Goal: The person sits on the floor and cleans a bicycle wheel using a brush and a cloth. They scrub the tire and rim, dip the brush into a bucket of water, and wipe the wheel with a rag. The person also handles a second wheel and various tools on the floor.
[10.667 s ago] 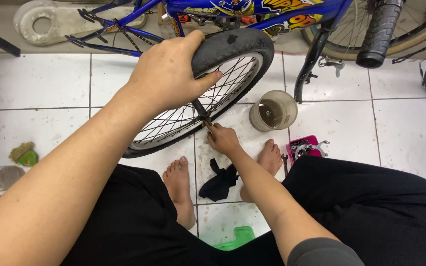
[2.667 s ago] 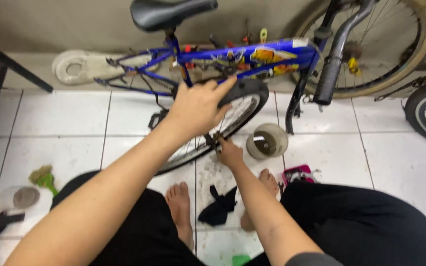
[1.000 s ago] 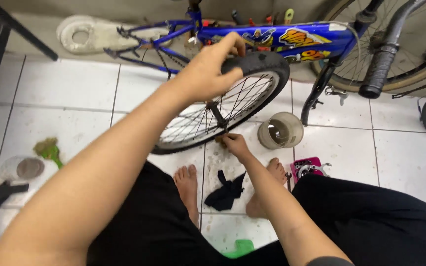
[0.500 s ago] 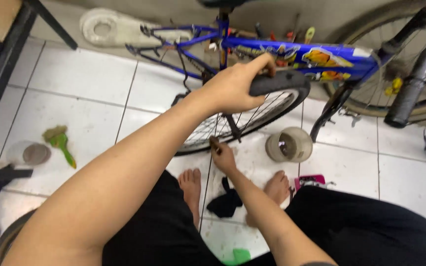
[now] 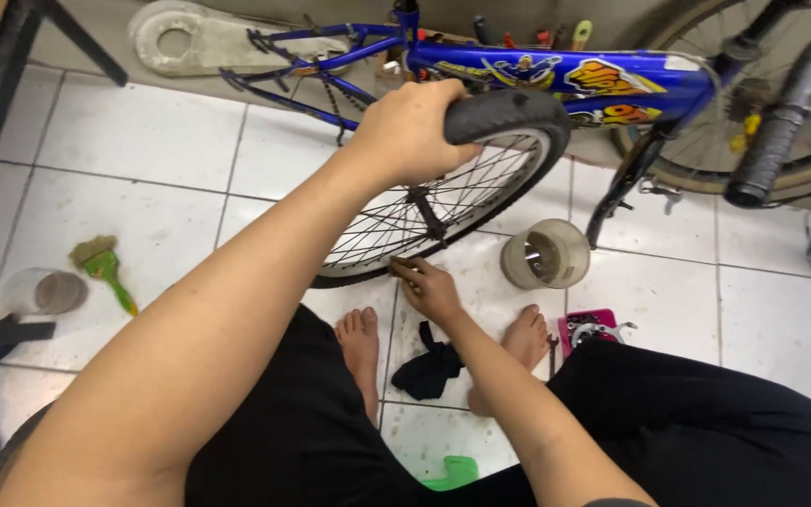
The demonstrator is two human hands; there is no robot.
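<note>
The loose bicycle wheel [image 5: 443, 202] stands upright on the white tiled floor [image 5: 143, 197], just in front of the seated person's bare feet. The left hand [image 5: 405, 131] is wrapped tight over the top of the black tyre. Down low, the right hand [image 5: 432, 286] pinches something small at the rim among the spokes; I cannot tell what. A black rag [image 5: 429, 366] lies between the feet. Just beside the wheel sits a clear round tub [image 5: 546, 253] on its side. Behind it leans a blue bicycle frame [image 5: 565, 75]. Well off to the left lie a green brush [image 5: 100, 268] and a small cup [image 5: 41, 291]
</note>
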